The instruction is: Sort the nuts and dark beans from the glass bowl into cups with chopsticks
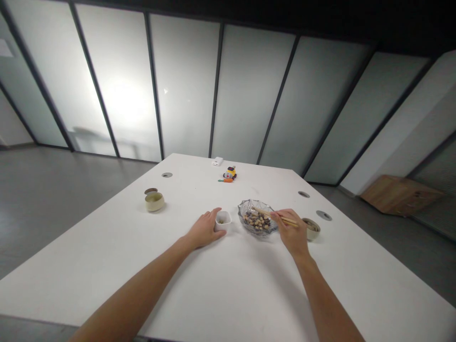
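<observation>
My left hand (204, 229) is curved around the side of a small white cup (223, 219), which stands on the table with a little something at its bottom. To its right is a clear glass bowl (245, 205) with a scalloped rim, holding a mix of dark and pale pieces that look like nuts or beans. My right hand (292, 233) grips a pair of wooden chopsticks (265, 212), their tips over the bowl's contents. Partly behind my right hand sits a pale green bowl (313, 231) with something inside that I cannot make out.
Another pale green bowl (154, 202) stands at the left of the white table (117, 247). Farther back lie a yellow toy vehicle (231, 172), a toy carrot (225, 180) and a white box-like object (217, 161). Round grommets (324, 215) are set into the tabletop.
</observation>
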`<action>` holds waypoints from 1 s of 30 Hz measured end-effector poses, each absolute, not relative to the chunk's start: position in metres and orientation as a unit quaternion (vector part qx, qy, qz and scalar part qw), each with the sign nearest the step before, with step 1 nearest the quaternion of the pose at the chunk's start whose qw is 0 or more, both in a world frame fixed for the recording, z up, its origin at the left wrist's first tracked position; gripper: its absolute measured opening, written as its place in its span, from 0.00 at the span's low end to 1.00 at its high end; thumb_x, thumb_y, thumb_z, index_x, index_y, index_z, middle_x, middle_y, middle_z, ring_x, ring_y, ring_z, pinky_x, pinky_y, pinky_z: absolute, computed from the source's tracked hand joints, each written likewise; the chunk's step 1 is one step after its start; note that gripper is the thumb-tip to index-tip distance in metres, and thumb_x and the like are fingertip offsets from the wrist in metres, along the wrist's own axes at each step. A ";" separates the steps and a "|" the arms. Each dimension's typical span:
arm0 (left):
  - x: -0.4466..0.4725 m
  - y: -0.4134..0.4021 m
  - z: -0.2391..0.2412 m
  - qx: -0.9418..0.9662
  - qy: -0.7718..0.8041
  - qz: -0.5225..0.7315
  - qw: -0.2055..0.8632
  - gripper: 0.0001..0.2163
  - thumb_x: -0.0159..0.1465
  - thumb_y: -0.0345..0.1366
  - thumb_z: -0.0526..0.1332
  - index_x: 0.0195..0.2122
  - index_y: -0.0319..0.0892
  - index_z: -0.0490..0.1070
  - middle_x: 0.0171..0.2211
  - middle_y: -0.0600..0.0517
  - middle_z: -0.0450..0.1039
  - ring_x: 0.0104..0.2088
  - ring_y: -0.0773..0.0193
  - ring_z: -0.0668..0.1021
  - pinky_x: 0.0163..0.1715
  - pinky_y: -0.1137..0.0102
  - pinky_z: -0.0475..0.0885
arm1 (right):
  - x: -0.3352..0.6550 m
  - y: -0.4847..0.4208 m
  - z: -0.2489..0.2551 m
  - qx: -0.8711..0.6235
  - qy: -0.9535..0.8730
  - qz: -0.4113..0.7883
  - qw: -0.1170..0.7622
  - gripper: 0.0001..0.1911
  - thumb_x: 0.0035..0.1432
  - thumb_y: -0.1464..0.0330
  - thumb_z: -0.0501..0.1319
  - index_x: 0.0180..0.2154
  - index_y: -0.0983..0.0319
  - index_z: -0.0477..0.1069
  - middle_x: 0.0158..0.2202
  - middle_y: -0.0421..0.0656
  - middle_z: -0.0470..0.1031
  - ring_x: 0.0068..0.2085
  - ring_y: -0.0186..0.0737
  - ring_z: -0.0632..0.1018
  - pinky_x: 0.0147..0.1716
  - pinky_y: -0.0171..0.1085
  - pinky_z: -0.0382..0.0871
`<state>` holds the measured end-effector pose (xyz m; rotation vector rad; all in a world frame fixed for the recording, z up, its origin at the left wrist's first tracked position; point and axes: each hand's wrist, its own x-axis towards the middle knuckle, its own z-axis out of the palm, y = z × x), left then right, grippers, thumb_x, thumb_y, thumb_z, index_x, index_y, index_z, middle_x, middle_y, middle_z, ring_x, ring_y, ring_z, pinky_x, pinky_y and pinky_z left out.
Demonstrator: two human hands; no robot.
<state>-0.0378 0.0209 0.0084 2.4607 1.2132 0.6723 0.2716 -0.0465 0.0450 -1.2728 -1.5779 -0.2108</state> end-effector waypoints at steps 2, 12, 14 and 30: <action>-0.037 0.021 0.008 0.863 0.421 0.237 0.151 0.35 0.64 0.43 0.67 0.69 0.43 0.57 0.60 0.41 0.74 0.58 0.45 0.77 0.60 0.55 0.69 | 0.270 -0.049 0.049 -0.531 -0.640 -0.089 0.548 0.20 0.69 0.52 0.61 0.32 0.59 0.80 0.33 0.44 0.79 0.34 0.43 0.79 0.37 0.42 0.73; -0.033 0.022 0.008 0.856 0.450 0.214 0.141 0.38 0.63 0.47 0.68 0.70 0.41 0.57 0.56 0.40 0.76 0.55 0.42 0.77 0.57 0.54 0.70 | 0.246 -0.051 0.057 -0.471 -0.514 0.195 0.690 0.20 0.58 0.48 0.69 0.31 0.59 0.77 0.33 0.44 0.79 0.32 0.46 0.83 0.35 0.48 0.84; -0.032 0.023 0.007 0.855 0.451 0.211 0.143 0.39 0.63 0.49 0.68 0.71 0.41 0.56 0.55 0.40 0.76 0.55 0.42 0.77 0.57 0.54 0.70 | 0.240 -0.051 0.056 -0.463 -0.523 0.223 0.680 0.20 0.58 0.48 0.70 0.30 0.59 0.78 0.32 0.45 0.79 0.31 0.47 0.83 0.33 0.48 0.84; -0.034 0.025 0.007 0.858 0.451 0.193 0.156 0.43 0.67 0.50 0.66 0.76 0.40 0.46 0.54 0.40 0.77 0.57 0.43 0.76 0.57 0.56 0.68 | 0.265 -0.051 0.053 -0.573 -0.605 -0.047 0.551 0.27 0.69 0.46 0.58 0.28 0.58 0.79 0.31 0.45 0.81 0.32 0.43 0.80 0.35 0.40 0.72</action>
